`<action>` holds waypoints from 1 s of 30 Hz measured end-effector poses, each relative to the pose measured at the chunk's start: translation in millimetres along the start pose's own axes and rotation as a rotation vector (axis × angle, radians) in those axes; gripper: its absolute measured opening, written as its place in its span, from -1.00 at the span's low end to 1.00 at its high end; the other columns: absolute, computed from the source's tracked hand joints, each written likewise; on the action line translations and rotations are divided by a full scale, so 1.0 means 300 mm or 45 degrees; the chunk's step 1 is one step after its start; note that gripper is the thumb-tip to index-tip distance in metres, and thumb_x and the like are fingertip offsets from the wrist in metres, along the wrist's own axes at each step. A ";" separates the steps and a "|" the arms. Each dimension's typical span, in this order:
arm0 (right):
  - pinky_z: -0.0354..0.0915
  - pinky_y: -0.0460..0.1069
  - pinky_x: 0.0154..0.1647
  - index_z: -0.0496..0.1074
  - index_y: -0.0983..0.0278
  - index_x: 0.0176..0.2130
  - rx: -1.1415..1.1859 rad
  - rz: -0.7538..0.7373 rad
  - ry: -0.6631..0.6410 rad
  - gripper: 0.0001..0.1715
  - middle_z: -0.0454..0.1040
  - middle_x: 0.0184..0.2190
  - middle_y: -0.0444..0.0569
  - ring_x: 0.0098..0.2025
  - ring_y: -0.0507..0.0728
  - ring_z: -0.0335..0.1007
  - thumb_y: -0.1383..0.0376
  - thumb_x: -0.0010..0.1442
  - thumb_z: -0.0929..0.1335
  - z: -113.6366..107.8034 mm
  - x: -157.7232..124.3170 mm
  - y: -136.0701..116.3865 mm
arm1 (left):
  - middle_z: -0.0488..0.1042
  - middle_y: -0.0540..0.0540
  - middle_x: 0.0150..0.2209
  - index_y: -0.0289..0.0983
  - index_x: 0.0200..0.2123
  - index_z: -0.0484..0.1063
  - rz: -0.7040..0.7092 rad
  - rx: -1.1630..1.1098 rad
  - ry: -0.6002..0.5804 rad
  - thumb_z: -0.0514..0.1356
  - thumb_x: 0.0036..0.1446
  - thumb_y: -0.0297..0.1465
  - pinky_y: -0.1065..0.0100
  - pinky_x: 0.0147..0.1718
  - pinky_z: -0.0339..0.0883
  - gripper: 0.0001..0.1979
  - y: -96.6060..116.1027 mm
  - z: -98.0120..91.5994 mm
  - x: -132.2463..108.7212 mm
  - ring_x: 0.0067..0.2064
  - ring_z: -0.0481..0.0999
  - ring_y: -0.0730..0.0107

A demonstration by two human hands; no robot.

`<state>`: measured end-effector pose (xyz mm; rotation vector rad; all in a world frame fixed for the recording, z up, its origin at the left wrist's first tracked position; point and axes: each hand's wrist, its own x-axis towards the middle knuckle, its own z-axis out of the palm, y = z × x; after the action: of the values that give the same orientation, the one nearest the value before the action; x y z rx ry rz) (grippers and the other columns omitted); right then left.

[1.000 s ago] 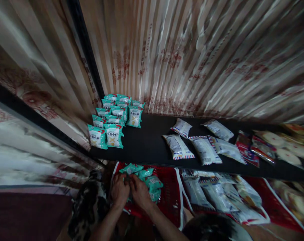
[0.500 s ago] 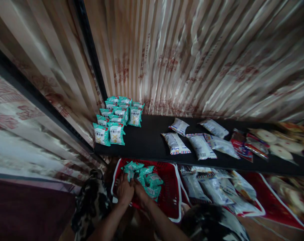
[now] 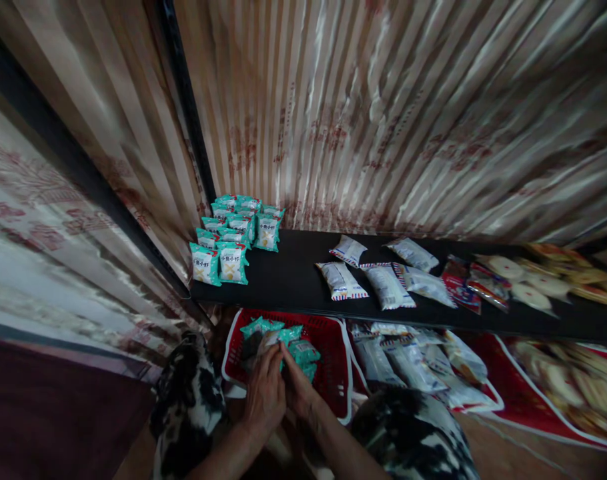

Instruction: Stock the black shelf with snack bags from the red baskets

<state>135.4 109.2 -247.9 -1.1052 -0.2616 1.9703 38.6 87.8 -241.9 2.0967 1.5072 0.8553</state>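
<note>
A small teal foil snack packet [image 3: 257, 341], lying just ahead in the red plastic basket [image 3: 333, 380], was pinched by curled fingers of the left hand [image 3: 264, 397]; the grip of the right hand [image 3: 297, 393] beside it could not be told.

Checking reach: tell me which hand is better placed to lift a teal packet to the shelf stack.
Left, probably. The left hand lies on the teal packets in the red basket, almost under the shelf stack; the right hand sits farther right.

Black shelf [image 3: 293, 283], teal snack packets [image 3: 233, 243] stacked at left end, white packets [image 3: 383, 285] mid-shelf, red packets [image 3: 461, 292] further right
</note>
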 end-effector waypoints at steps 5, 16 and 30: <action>0.34 0.00 -0.12 0.50 0.29 -0.27 0.262 0.034 0.004 -0.50 0.56 -0.37 -0.05 -0.18 0.16 0.47 -0.03 -0.08 0.45 0.011 -0.034 -0.037 | 0.34 -0.23 0.09 -0.28 -0.01 0.35 0.162 -0.128 0.085 -0.09 0.17 -0.55 0.20 0.09 0.29 -0.63 0.067 -0.050 -0.018 0.15 0.30 0.30; 0.33 -0.01 -0.07 0.48 0.20 -0.18 0.467 -0.311 -0.080 -0.59 0.56 -0.17 -0.09 -0.09 0.13 0.45 0.06 -0.01 0.46 0.105 -0.076 -0.118 | 0.39 -0.25 0.01 -0.28 -0.07 0.35 -0.972 -1.117 0.277 0.16 0.08 -0.23 0.15 -0.11 0.42 -0.63 0.117 -0.155 0.026 -0.02 0.45 0.16; 0.16 0.19 0.09 0.46 0.15 -0.11 -0.068 -0.445 -0.235 -0.24 0.48 -0.05 0.05 0.11 0.31 0.26 -0.29 -0.11 0.32 0.045 -0.181 -0.258 | 0.52 -0.13 -0.18 -0.28 -0.23 0.39 -1.140 -1.868 0.065 0.26 0.01 -0.46 0.26 -0.13 0.43 -0.79 0.069 -0.224 0.230 -0.23 0.55 0.37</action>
<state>183.0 119.5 -165.6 -0.8439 -0.5693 1.7575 21.8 145.1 -163.5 0.2989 1.0050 1.0680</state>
